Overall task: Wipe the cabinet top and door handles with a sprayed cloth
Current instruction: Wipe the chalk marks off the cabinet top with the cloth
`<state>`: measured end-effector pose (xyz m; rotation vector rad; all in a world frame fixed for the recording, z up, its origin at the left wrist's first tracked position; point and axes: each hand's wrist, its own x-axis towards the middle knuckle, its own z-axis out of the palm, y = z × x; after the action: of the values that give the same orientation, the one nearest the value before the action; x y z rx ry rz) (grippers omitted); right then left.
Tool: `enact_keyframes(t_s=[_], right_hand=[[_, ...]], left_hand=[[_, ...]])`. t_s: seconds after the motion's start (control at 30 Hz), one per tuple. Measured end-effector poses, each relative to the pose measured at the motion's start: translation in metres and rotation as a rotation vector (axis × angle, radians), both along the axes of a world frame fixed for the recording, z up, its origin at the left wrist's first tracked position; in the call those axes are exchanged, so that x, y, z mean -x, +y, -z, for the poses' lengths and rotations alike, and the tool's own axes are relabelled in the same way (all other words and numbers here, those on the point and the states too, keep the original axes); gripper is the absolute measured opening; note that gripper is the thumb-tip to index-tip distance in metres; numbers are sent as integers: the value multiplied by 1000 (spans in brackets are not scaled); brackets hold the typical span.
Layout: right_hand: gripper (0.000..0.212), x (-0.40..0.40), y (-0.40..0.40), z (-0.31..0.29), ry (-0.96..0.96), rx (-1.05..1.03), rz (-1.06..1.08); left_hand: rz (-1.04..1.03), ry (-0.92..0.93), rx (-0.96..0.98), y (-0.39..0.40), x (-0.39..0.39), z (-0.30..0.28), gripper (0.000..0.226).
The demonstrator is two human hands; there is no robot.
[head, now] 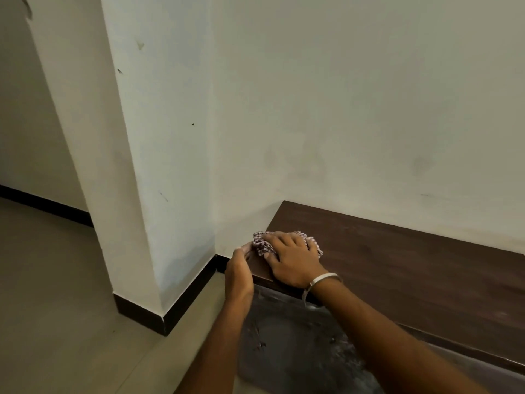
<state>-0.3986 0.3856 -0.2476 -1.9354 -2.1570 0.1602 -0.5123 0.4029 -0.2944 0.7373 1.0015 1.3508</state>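
- At the left end of the dark wooden cabinet top [397, 265], a checked cloth [262, 244] is pressed flat under the right hand [292, 258], whose fingers are spread over it.
- The near left corner of the top is gripped by the left hand [238, 275], fingers curled over the edge, just beside the cloth.
- A metal bangle [324, 278] is worn on the right wrist.
- A pale wall [341, 109] is seen behind the cabinet.
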Motion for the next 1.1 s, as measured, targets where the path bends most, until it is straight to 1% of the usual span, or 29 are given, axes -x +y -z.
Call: enact_keyframes(t_s=[0.13,0.3,0.43,0.63,0.77,0.83,0.9,0.97,1.03,1.1], right_hand=[[47,-1,-15,1,-4,-8,-25],[49,2,4,-4,9,53,23],[49,5,13,-5,9,52,55],[48,18,-28,-2,42,9,-22],[47,30,-55,3,38,-72,-50],[47,31,-58,4,42,-86,-51],[46,30,-61,4,48,-107,-45],[46,27,-66,6,42,-123,-29],[46,19,-74,7,39,-125,-3],[47,6,-81,6,44,-106,30]], left_hand=[[13,-80,-1,-5,1,2,50],[28,-132,-4,-7,1,-3,53],[19,-164,21,-7,4,-2,53],[-24,-173,-21,-5,7,0,55],[-36,-287,45,-4,11,2,51],[-29,-294,45,-5,10,-1,49],[-34,-265,31,-7,8,-5,46],[-61,-194,15,-11,5,-7,41],[-88,-62,-11,-11,3,-2,38],[-116,118,-38,-10,2,2,35]])
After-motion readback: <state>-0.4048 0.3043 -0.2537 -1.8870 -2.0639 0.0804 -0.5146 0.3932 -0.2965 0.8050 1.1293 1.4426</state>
